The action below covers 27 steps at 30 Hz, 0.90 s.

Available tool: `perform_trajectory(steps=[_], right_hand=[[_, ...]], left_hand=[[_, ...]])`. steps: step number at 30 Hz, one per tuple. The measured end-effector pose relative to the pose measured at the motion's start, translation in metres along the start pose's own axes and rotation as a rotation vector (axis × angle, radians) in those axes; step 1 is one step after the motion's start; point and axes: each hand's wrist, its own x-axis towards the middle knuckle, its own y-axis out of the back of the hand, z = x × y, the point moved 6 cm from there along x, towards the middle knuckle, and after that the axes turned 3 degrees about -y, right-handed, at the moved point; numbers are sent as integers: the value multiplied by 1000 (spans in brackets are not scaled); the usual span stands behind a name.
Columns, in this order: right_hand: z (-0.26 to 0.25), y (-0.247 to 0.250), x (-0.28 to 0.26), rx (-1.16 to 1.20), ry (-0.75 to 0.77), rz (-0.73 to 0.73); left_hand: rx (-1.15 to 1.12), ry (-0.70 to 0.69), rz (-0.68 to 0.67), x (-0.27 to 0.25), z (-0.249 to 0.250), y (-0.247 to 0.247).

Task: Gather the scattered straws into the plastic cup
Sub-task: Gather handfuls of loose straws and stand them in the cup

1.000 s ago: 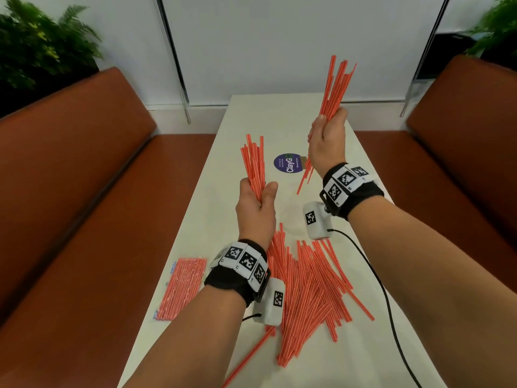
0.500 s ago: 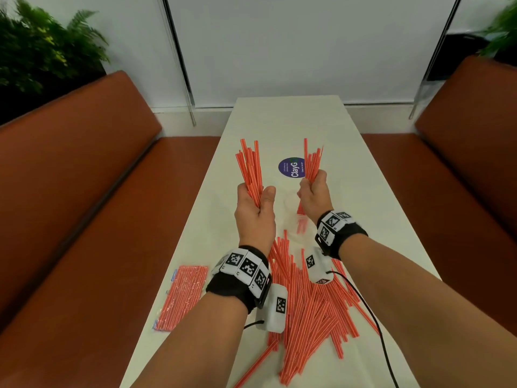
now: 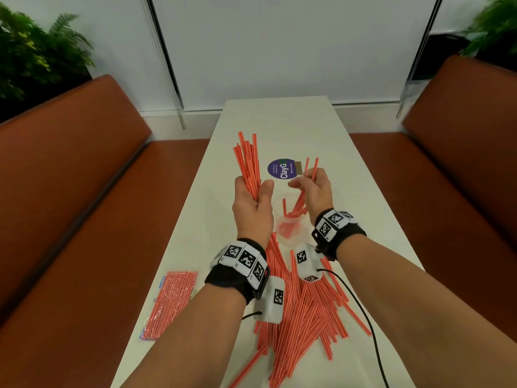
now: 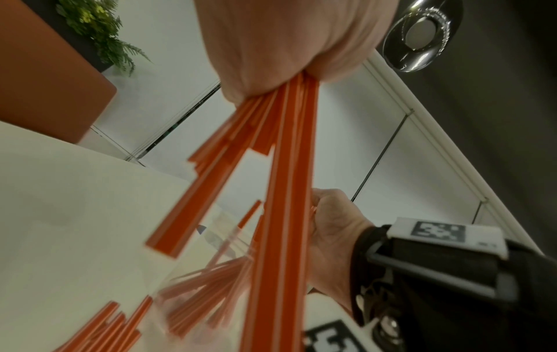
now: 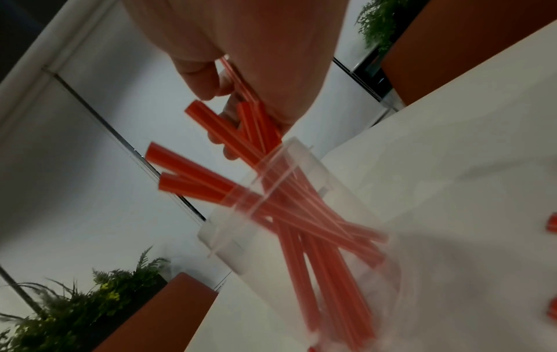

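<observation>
- The straws are thin and orange-red with pale stripes; a loose pile (image 3: 302, 309) lies scattered on the near part of the surface (image 3: 358, 175).
- The clear plastic cup (image 3: 289, 222) stands on the surface between the two hands, just beyond the pile, with several straws leaning in it at mixed angles.
- The left hand (image 3: 253, 208) grips a fanned bunch of straws (image 3: 247, 163) upright, beside the cup.
- The right hand (image 3: 313, 189) hovers over the cup, fingers curled round a few straws (image 3: 313, 169) whose lower ends reach into it.
- The surface is long, narrow and off-white, flanked by brown-orange benches (image 3: 84, 219), with a white wall and potted plants (image 3: 33, 57) behind.
- A round purple sticker (image 3: 281, 169) sits beyond the cup; a sealed packet of straws (image 3: 170, 301) lies at the left edge.
</observation>
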Motion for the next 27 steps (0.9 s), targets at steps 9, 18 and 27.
perform_trajectory(steps=[9,18,27], right_hand=[[5,12,-11,-121,4,-235],[26,9,-19,-628,28,-489],[24,19,-39,-733,85,-518]], left_hand=[[-47,-49,36,14,19,-9],[-98,-138,72,40,45,-13],[-169,-185,43,44,49,-22]])
